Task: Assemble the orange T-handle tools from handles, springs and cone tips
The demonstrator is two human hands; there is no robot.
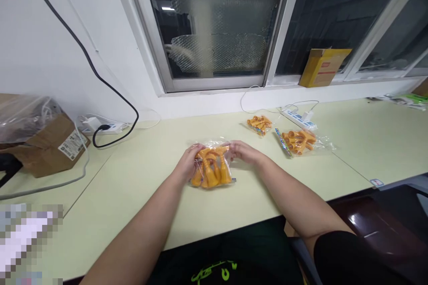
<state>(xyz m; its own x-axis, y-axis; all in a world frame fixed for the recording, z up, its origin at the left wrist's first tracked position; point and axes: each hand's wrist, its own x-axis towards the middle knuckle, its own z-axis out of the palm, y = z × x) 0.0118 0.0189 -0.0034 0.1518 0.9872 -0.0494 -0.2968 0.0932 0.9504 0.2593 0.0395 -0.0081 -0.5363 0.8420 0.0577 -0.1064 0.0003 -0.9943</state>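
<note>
Between my two hands is a clear plastic bag filled with several orange plastic pieces that have flared, trumpet-like ends. My left hand grips the bag's left side, its fingers curled round the edge. On the opposite side, my right hand holds the upper right edge of the same bag. The bag is at the table surface in front of me; whether it rests there or is slightly lifted I cannot tell. Farther right lie a second bag of orange pieces and a smaller bag of orange pieces.
A pale green table runs along the wall below the windows. An open cardboard box stands at the left, near a black cable. Behind the bags lies a white power strip. A yellow carton leans on the sill.
</note>
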